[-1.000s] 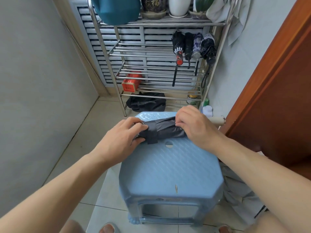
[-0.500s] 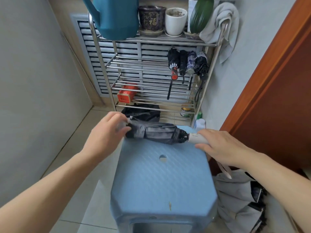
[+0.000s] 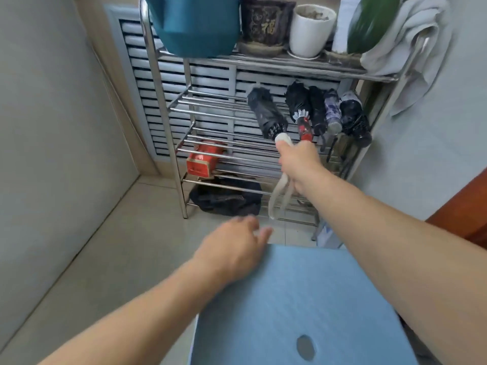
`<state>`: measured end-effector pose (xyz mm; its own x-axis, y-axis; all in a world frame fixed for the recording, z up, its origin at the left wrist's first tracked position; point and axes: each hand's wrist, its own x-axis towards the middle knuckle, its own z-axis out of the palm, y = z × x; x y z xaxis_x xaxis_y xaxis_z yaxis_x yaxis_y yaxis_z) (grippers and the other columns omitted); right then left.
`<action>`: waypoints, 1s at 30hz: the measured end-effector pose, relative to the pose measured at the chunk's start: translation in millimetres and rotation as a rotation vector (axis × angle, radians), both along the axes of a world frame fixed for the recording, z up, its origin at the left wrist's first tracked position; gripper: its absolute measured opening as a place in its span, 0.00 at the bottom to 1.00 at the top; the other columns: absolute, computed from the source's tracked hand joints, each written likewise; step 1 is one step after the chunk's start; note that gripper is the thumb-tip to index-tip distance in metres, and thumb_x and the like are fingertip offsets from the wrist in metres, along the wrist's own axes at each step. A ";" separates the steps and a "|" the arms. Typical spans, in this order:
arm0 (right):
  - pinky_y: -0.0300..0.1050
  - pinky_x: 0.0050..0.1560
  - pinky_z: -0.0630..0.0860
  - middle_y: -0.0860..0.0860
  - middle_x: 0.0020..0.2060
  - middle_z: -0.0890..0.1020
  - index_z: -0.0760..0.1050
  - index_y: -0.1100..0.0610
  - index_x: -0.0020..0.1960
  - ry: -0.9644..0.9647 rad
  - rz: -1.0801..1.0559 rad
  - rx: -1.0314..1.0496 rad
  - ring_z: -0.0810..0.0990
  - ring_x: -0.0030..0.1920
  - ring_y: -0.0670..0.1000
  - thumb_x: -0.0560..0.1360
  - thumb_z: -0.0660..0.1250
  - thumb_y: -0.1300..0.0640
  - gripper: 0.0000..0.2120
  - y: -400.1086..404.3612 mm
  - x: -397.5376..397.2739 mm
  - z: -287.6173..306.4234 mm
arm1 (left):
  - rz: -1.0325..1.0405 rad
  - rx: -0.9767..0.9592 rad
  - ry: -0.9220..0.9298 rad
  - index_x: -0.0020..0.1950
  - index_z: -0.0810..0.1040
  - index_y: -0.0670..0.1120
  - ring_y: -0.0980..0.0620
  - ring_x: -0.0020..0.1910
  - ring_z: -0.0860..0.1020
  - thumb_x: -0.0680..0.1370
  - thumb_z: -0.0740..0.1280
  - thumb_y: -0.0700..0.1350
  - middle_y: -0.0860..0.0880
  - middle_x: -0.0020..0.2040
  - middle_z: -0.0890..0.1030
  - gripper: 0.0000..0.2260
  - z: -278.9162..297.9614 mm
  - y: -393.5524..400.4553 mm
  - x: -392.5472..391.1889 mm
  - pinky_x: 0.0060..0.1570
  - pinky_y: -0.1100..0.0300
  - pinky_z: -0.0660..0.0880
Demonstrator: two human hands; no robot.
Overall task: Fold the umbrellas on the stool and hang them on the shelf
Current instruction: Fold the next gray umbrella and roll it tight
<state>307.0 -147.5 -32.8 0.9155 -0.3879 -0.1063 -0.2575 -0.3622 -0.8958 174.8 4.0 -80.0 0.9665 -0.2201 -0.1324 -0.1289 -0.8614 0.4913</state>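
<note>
Four folded umbrellas already hang in a row from a rail of the steel shelf, above and beyond the blue stool. A fifth, the black umbrella, is held up just left of them by the right hand, fingers curled round its pale handle, canopy pointing up and wrist strap dangling below. To hang it well, that strap probably needs hooking over the rail beside the others. Blurred, the left hand hovers empty, loosely spread, at the stool's far edge.

Hung umbrellas crowd rail's right end — left stretch free
</note>
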 end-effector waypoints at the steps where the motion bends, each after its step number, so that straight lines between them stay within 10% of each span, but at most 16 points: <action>1: 0.54 0.48 0.81 0.56 0.48 0.84 0.76 0.59 0.57 -0.014 -0.017 0.055 0.83 0.45 0.57 0.77 0.64 0.45 0.18 5.3 20.5 0.1 | -0.004 0.047 0.026 0.58 0.76 0.51 0.41 0.60 0.78 0.84 0.53 0.63 0.46 0.60 0.80 0.20 -5.7 -2.5 0.7 0.56 0.50 0.73; 7: 0.46 0.36 0.71 0.56 0.45 0.77 0.73 0.59 0.53 -0.003 -0.076 0.223 0.74 0.39 0.54 0.81 0.60 0.53 0.09 18.2 94.3 10.3 | 0.022 0.095 0.053 0.46 0.72 0.48 0.40 0.48 0.77 0.84 0.50 0.60 0.45 0.51 0.82 0.20 -12.9 -2.1 4.6 0.47 0.51 0.71; 16: 0.53 0.63 0.78 0.54 0.58 0.75 0.69 0.59 0.69 0.019 0.018 0.270 0.77 0.57 0.55 0.83 0.60 0.61 0.15 7.6 81.0 8.2 | 0.044 0.086 -0.155 0.39 0.66 0.48 0.39 0.41 0.74 0.85 0.51 0.56 0.46 0.41 0.77 0.19 -11.1 -3.0 -4.3 0.41 0.51 0.67; 23: 0.52 0.56 0.82 0.56 0.51 0.83 0.73 0.55 0.66 -0.059 0.190 0.038 0.84 0.50 0.53 0.79 0.67 0.60 0.16 -59.7 -95.4 9.2 | -0.088 0.422 -0.596 0.43 0.72 0.45 0.38 0.37 0.75 0.75 0.68 0.39 0.43 0.38 0.75 0.05 3.7 2.3 -19.9 0.35 0.48 0.70; 30: 0.34 0.22 0.67 0.53 0.29 0.75 0.72 0.57 0.40 0.444 -0.218 0.142 0.73 0.25 0.48 0.83 0.57 0.66 0.14 -259.8 -368.2 -72.3 | -0.202 -0.033 -0.378 0.54 0.83 0.46 0.36 0.57 0.75 0.77 0.67 0.49 0.42 0.56 0.80 0.10 23.1 -159.0 -167.8 0.54 0.44 0.75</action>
